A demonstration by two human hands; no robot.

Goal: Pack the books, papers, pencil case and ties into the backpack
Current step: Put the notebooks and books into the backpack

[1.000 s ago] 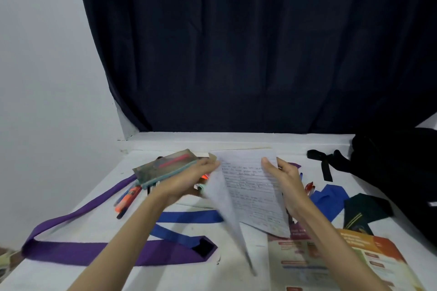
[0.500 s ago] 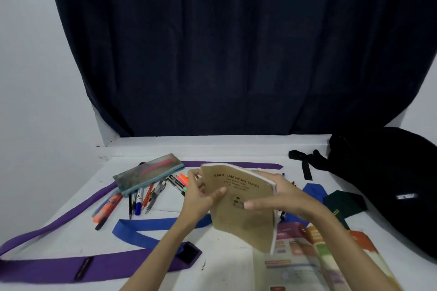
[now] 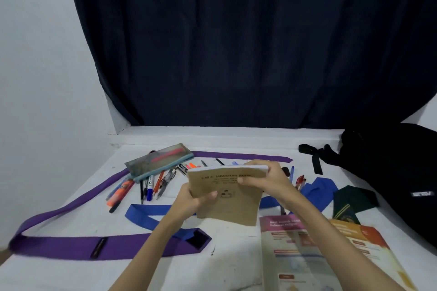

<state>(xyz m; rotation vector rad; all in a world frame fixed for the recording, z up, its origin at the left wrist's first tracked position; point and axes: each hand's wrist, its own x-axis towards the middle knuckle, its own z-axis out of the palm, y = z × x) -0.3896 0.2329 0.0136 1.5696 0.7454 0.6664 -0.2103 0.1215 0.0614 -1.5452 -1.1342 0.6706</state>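
Your left hand (image 3: 194, 198) and right hand (image 3: 267, 178) both grip the thin brown-covered exercise book (image 3: 227, 194), held above the white desk (image 3: 71, 274). A second ago it was open; it is now closed, so it looks ready to transfer. The black fabric backpack (image 3: 397, 172) lies at the right.

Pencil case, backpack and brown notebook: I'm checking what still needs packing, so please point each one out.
Pencil case (image 3: 159, 163), head view, middle of its clear flat side.
Backpack (image 3: 399, 172), head view, black front panel above the logo.
Brown notebook (image 3: 230, 203), head view, centre of the cover between the hands.
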